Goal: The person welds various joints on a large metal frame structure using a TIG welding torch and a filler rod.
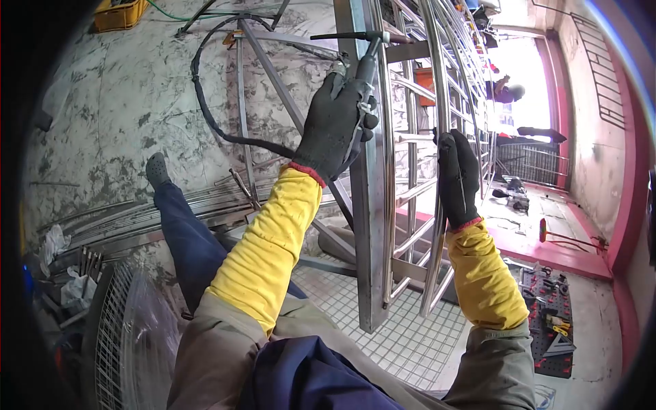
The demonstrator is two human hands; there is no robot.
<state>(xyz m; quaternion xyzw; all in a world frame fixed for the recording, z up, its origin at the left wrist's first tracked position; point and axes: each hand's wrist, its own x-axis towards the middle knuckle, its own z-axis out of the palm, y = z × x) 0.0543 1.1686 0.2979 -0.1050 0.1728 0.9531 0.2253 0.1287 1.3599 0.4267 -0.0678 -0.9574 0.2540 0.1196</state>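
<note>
Both hands wear black gloves below yellow sleeves. My left hand point(336, 123) is wrapped round the grey handle of a welding torch point(367, 68), its dark head near the upright metal beam. A black cable point(205, 109) loops away from that hand to the left. My right hand point(458, 174) is closed at the outer polished tube of a metal railing frame point(441, 102), with a thin rod point(462, 179) between its fingers. The wide steel beam point(371, 205) stands between my hands, beside the railing's tubes.
Metal tubes point(137, 225) lie on the floor at the left. A yellow crate point(119, 14) sits at the top left. A tool board point(552, 321) is at the lower right. Another person point(504, 90) is in the bright background. Metal legs stand left of the beam.
</note>
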